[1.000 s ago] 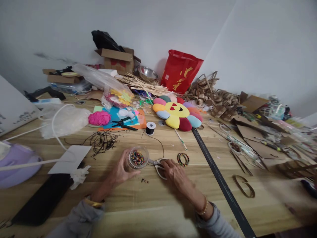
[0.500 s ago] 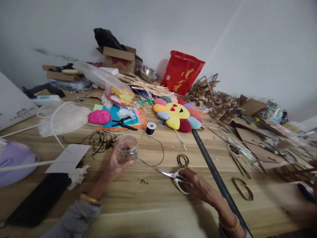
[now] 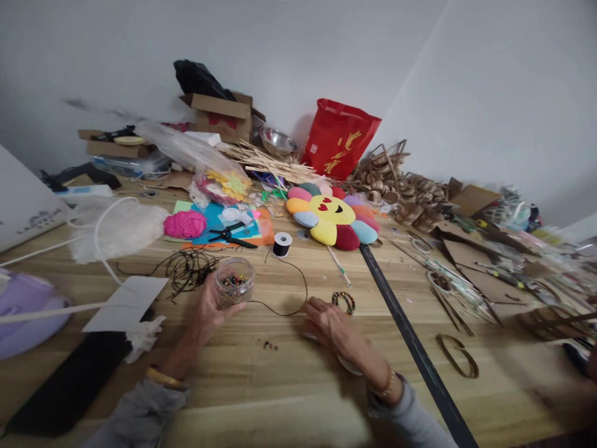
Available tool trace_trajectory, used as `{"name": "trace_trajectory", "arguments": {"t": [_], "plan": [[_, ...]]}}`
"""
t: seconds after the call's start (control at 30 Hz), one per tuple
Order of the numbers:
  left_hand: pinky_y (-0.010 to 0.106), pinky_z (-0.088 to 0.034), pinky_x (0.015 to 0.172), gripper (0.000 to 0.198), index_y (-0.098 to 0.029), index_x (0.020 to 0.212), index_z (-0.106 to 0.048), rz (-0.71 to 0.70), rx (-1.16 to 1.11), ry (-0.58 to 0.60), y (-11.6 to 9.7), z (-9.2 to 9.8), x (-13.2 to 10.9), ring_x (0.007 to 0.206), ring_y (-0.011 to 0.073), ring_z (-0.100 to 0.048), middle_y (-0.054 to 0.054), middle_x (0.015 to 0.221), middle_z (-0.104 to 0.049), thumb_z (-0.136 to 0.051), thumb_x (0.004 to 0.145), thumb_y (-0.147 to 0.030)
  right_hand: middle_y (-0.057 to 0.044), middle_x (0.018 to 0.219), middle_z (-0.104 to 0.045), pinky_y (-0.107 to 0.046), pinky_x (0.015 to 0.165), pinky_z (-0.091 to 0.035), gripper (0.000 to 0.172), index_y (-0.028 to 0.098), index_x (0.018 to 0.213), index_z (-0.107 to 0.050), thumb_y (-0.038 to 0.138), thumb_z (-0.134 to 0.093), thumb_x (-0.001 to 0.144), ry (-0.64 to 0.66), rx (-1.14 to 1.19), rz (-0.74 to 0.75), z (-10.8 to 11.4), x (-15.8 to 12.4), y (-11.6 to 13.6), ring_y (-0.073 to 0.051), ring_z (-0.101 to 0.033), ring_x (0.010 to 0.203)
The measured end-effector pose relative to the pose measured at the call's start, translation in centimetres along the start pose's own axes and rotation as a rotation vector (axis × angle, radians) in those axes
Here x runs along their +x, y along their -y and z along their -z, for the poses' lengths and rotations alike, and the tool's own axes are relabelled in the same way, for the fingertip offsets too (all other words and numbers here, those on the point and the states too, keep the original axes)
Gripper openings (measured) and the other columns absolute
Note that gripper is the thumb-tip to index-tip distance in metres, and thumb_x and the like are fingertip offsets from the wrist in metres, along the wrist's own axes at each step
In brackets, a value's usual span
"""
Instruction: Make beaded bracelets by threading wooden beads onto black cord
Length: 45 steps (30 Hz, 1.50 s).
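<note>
My left hand (image 3: 211, 306) is closed around a clear glass jar (image 3: 234, 283) of small coloured beads, which it holds tilted. My right hand (image 3: 330, 326) reaches over the scissors (image 3: 349, 366), which lie mostly hidden beneath it. Its fingers are loosely bent and apart, close to the black cord (image 3: 301, 274), with nothing visible in them. The cord runs from a white-rimmed spool (image 3: 282, 244) in a loop to near the jar. Several loose beads (image 3: 270, 346) lie between the hands. A beaded bracelet (image 3: 344, 303) rests just beyond my right hand.
Tangled black cords (image 3: 191, 270) lie left of the jar, with black-handled pliers (image 3: 228, 234) behind. A flower cushion (image 3: 333, 214) stands beyond the spool. A dark strip (image 3: 401, 320) crosses the table at right. A black pouch (image 3: 69, 382) and white paper (image 3: 124, 305) lie at left.
My right hand has let go of the scissors and moved left over them, toward the cord. My left hand with the jar has shifted slightly left.
</note>
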<state>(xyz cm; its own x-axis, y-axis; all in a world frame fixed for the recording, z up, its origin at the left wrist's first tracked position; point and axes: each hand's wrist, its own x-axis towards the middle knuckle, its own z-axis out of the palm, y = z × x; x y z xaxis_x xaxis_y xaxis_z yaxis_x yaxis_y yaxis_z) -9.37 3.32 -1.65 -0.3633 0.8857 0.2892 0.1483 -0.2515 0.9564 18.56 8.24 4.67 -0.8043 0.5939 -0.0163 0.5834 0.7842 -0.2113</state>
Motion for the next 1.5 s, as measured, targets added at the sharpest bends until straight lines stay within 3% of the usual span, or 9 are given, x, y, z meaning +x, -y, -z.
{"name": "trace_trajectory", "arguments": {"t": [0.2,0.37,0.53,0.7,0.83,0.93,1.07,1.3,1.5], "plan": [[0.050,-0.037,0.106,0.075,-0.016,0.124,-0.042,0.032,0.021,0.028,0.0,0.3,-0.2,0.125,0.0333,-0.046,0.017,0.131,-0.050,-0.078,0.060,-0.030,-0.005,0.086,-0.061,-0.027,0.066,-0.041,0.015,0.018,0.088,-0.055,0.008,-0.044,0.091,0.032,-0.159,0.199,-2.9,4.6,0.5,-0.016,-0.055,0.074],[0.050,-0.036,0.106,0.080,-0.017,0.127,-0.040,0.042,-0.018,0.045,0.1,0.3,-0.3,0.126,0.0346,-0.044,0.017,0.133,-0.049,-0.079,0.059,-0.032,-0.006,0.082,-0.062,-0.029,0.063,-0.043,0.017,0.016,0.085,-0.055,0.003,-0.044,0.088,0.025,-0.229,0.277,-2.8,4.6,-0.8,-0.017,-0.055,0.070],[0.052,-0.038,0.104,0.085,-0.017,0.131,-0.035,0.058,-0.002,0.096,-0.1,0.2,-0.4,0.123,0.0358,-0.047,0.018,0.129,-0.052,-0.078,0.060,-0.033,-0.010,0.097,-0.062,-0.035,0.079,-0.046,0.028,0.016,0.101,-0.056,0.003,-0.035,0.089,-0.123,-0.192,0.226,-2.8,4.3,-3.8,-0.021,-0.056,0.087],[0.050,-0.037,0.106,0.087,-0.017,0.131,-0.037,0.059,0.121,0.100,-0.3,0.4,-0.7,0.125,0.0356,-0.047,0.015,0.131,-0.053,-0.079,0.056,-0.030,-0.011,0.103,-0.062,-0.042,0.091,-0.044,0.022,0.017,0.103,-0.060,0.017,-0.041,0.092,-0.311,0.140,0.024,-1.8,5.0,-4.0,-0.023,-0.056,0.098],[0.045,-0.041,0.104,0.082,-0.015,0.130,-0.040,0.053,0.245,0.235,-0.9,1.0,-0.7,0.124,0.0339,-0.048,0.016,0.133,-0.052,-0.076,0.058,-0.028,-0.008,0.111,-0.064,-0.037,0.089,-0.048,0.030,0.020,0.114,-0.060,0.036,-0.044,0.094,-0.372,0.746,-0.093,-1.5,5.1,-0.9,-0.021,-0.059,0.102],[0.044,-0.043,0.102,0.076,-0.017,0.128,-0.045,0.013,0.385,0.324,-1.7,1.4,-0.5,0.121,0.0325,-0.052,0.015,0.131,-0.055,-0.075,0.059,-0.027,-0.007,0.111,-0.066,-0.037,0.097,-0.044,0.036,0.021,0.109,-0.064,0.045,-0.042,0.094,-0.391,1.141,-0.174,-3.0,5.2,1.3,-0.022,-0.059,0.107],[0.045,-0.041,0.103,0.074,-0.020,0.130,-0.046,-0.083,0.573,0.389,-2.7,1.9,-0.2,0.119,0.0312,-0.052,0.013,0.129,-0.055,-0.073,0.061,-0.027,-0.008,0.109,-0.066,-0.037,0.094,-0.046,0.041,0.018,0.103,-0.067,0.051,-0.048,0.089,-0.463,1.536,-0.231,-6.0,6.7,3.1,-0.023,-0.059,0.107],[0.042,-0.045,0.098,0.078,-0.027,0.135,-0.044,-0.163,0.749,0.499,-3.2,2.7,-0.3,0.113,0.0288,-0.054,0.008,0.121,-0.055,-0.073,0.062,-0.025,-0.006,0.099,-0.068,-0.031,0.088,-0.045,0.037,0.018,0.092,-0.068,0.052,-0.055,0.083,-0.589,1.742,-0.292,-8.4,9.5,5.1,-0.019,-0.060,0.095],[0.045,-0.043,0.099,0.076,-0.025,0.128,-0.048,-0.178,0.744,0.479,-3.1,2.3,-0.7,0.114,0.0312,-0.054,0.009,0.124,-0.057,-0.076,0.058,-0.025,-0.004,0.092,-0.067,-0.029,0.083,-0.044,0.043,0.018,0.088,-0.067,0.056,-0.047,0.085,-0.590,1.609,-0.347,-8.7,9.0,5.7,-0.018,-0.059,0.088]]}}
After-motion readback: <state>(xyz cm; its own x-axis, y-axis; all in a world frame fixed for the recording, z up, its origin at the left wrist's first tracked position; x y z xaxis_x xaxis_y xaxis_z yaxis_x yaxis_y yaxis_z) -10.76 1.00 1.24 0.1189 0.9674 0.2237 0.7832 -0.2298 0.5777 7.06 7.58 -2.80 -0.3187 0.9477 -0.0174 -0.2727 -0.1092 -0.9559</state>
